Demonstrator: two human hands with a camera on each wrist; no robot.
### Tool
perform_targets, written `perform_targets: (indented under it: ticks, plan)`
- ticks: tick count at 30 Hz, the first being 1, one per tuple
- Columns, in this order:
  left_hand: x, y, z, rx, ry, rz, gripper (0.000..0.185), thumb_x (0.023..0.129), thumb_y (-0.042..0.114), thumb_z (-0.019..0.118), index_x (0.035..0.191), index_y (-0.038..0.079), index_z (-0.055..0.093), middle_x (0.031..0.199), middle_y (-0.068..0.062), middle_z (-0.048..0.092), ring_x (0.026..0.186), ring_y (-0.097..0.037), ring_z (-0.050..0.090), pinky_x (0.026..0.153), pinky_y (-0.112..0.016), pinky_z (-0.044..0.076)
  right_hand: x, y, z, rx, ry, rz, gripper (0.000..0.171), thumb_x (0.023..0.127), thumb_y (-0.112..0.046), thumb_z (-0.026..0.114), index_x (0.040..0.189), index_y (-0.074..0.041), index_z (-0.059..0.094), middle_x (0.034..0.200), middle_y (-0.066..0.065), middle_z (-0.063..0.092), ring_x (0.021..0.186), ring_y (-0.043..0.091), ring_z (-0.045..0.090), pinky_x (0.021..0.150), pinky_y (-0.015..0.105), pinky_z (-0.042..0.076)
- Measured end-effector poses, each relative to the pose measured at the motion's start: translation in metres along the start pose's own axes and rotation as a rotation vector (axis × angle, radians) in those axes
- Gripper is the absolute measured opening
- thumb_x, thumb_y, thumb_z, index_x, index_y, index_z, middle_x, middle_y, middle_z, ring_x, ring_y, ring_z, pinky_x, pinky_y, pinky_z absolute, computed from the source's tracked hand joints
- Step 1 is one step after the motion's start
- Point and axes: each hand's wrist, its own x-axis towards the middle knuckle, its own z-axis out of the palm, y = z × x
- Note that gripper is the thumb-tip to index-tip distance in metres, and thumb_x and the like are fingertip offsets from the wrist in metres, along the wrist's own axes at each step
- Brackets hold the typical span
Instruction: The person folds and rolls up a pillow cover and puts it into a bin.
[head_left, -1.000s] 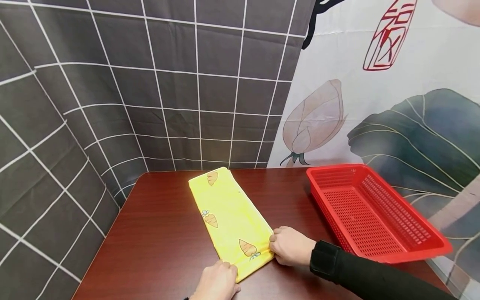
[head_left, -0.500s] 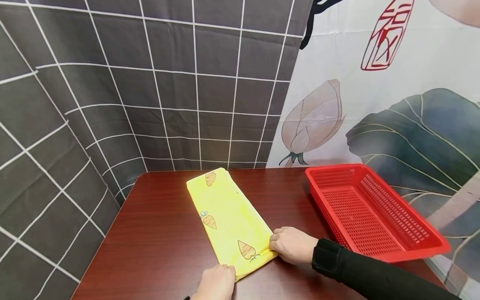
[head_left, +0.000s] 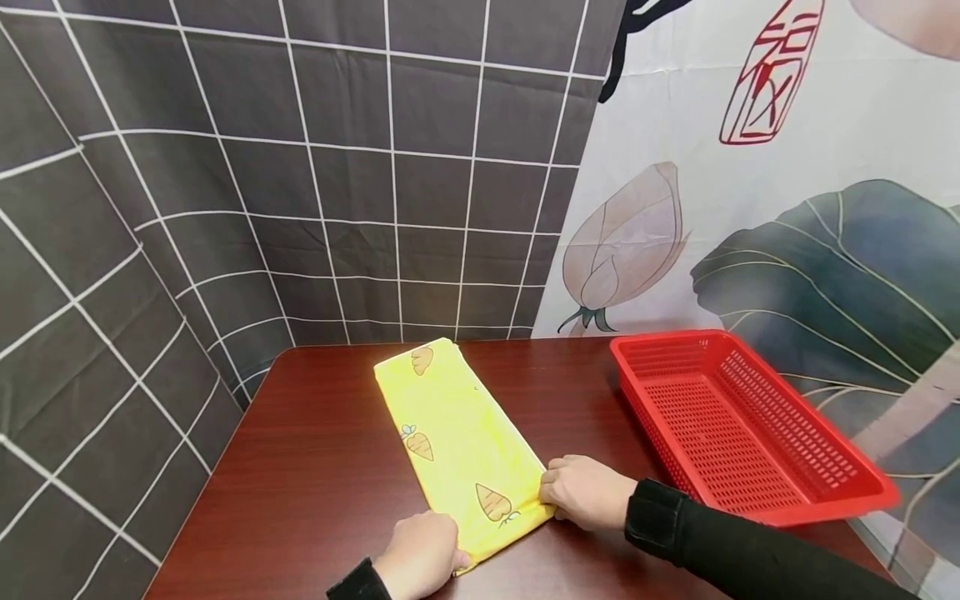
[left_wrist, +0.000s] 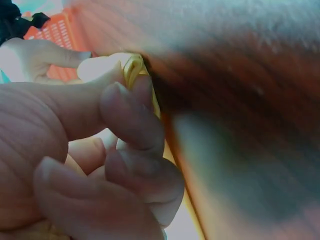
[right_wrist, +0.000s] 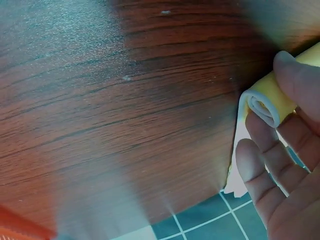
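Towel [head_left: 457, 442] near edge hidden, hands covering

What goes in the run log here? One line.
left hand: grips rolled towel end | right hand: grips other end | basket: right

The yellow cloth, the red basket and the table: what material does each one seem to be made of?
The yellow cloth looks like soft, matte terry or cotton towelling: it rolls into a thick coil at the near end, where both hands grip it. The red basket seems to be moulded plastic, glossy, with a regular perforated grid. The table shows dark reddish wood grain with a smooth sheen; solid wood or laminate, I cannot tell.
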Motion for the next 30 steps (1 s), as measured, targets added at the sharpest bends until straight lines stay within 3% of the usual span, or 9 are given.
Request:
perform_targets:
  ticks: [5, 7, 11, 14, 17, 20, 23, 27, 30]
  plan:
    - [0.012, -0.007, 0.015, 0.017, -0.017, -0.052, 0.039, 0.085, 0.053, 0.084, 0.074, 0.018, 0.068, 0.07, 0.003, 0.06, 0.068, -0.015, 0.056, 0.068, -0.046, 0.053, 0.002, 0.003, -0.002, 0.025, -0.036, 0.009, 0.021, 0.081, -0.016, 0.089, 0.082, -0.027, 0.071, 0.081, -0.016, 0.071, 0.077, 0.006, 0.053, 0.071, 0.02, 0.044]
    - [0.019, -0.012, 0.025, 0.007, -0.005, -0.041, 0.04, 0.085, 0.053, 0.084, 0.072, 0.019, 0.067, 0.07, 0.002, 0.06, 0.067, -0.015, 0.056, 0.068, -0.046, 0.053, 0.004, 0.005, -0.003, 0.046, -0.073, 0.028, 0.02, 0.083, -0.017, 0.088, 0.081, -0.027, 0.072, 0.079, -0.016, 0.071, 0.075, 0.005, 0.052, 0.07, 0.02, 0.043]
    - [0.01, -0.009, 0.014, -0.005, 0.008, -0.024, 0.04, 0.086, 0.051, 0.083, 0.07, 0.018, 0.067, 0.069, 0.002, 0.062, 0.068, -0.015, 0.06, 0.067, -0.046, 0.054, 0.009, 0.009, -0.006, 0.124, -0.171, 0.094, 0.019, 0.086, -0.017, 0.085, 0.08, -0.027, 0.07, 0.071, -0.013, 0.063, 0.068, 0.006, 0.046, 0.064, 0.021, 0.04]
    - [0.006, -0.009, 0.011, -0.026, 0.008, 0.005, 0.04, 0.088, 0.049, 0.082, 0.067, 0.019, 0.064, 0.068, 0.004, 0.06, 0.067, -0.014, 0.059, 0.065, -0.046, 0.053, 0.015, 0.011, -0.005, 0.214, -0.251, 0.184, 0.019, 0.087, -0.015, 0.084, 0.083, -0.024, 0.068, 0.068, -0.01, 0.057, 0.064, 0.007, 0.046, 0.062, 0.023, 0.042]
    - [0.016, -0.019, 0.031, -0.034, 0.029, 0.037, 0.043, 0.088, 0.052, 0.081, 0.064, 0.023, 0.061, 0.065, 0.007, 0.058, 0.065, -0.012, 0.056, 0.062, -0.045, 0.051, 0.023, 0.011, -0.001, 0.284, -0.324, 0.314, 0.02, 0.087, -0.017, 0.085, 0.086, -0.021, 0.066, 0.072, -0.008, 0.057, 0.064, 0.01, 0.048, 0.065, 0.025, 0.045]
    - [0.02, -0.024, 0.043, -0.026, 0.054, 0.051, 0.043, 0.088, 0.054, 0.08, 0.063, 0.024, 0.062, 0.065, 0.008, 0.059, 0.064, -0.012, 0.058, 0.061, -0.044, 0.051, 0.033, 0.01, 0.0, 0.282, -0.373, 0.421, 0.024, 0.086, -0.021, 0.087, 0.084, -0.019, 0.063, 0.071, -0.006, 0.055, 0.065, 0.013, 0.049, 0.067, 0.028, 0.046]
    - [0.017, -0.021, 0.037, -0.022, 0.053, 0.053, 0.043, 0.089, 0.052, 0.08, 0.063, 0.022, 0.062, 0.065, 0.007, 0.06, 0.064, -0.012, 0.058, 0.06, -0.044, 0.051, 0.042, 0.009, -0.004, 0.247, -0.405, 0.493, 0.028, 0.084, -0.024, 0.09, 0.078, -0.017, 0.063, 0.068, -0.003, 0.055, 0.064, 0.017, 0.05, 0.067, 0.031, 0.046]
    - [0.008, -0.015, 0.022, -0.041, 0.048, 0.054, 0.043, 0.088, 0.048, 0.081, 0.063, 0.021, 0.06, 0.065, 0.007, 0.058, 0.063, -0.012, 0.055, 0.059, -0.044, 0.05, 0.049, 0.011, -0.008, 0.229, -0.424, 0.596, 0.033, 0.077, -0.031, 0.094, 0.082, -0.014, 0.066, 0.07, -0.001, 0.056, 0.067, 0.02, 0.052, 0.072, 0.033, 0.05]
    - [0.006, -0.015, 0.02, -0.053, 0.058, 0.061, 0.043, 0.089, 0.046, 0.082, 0.062, 0.02, 0.059, 0.065, 0.006, 0.058, 0.062, -0.013, 0.054, 0.06, -0.044, 0.05, 0.049, 0.013, -0.008, 0.196, -0.412, 0.611, 0.036, 0.075, -0.037, 0.094, 0.084, -0.016, 0.066, 0.07, -0.002, 0.056, 0.069, 0.019, 0.052, 0.074, 0.034, 0.05]
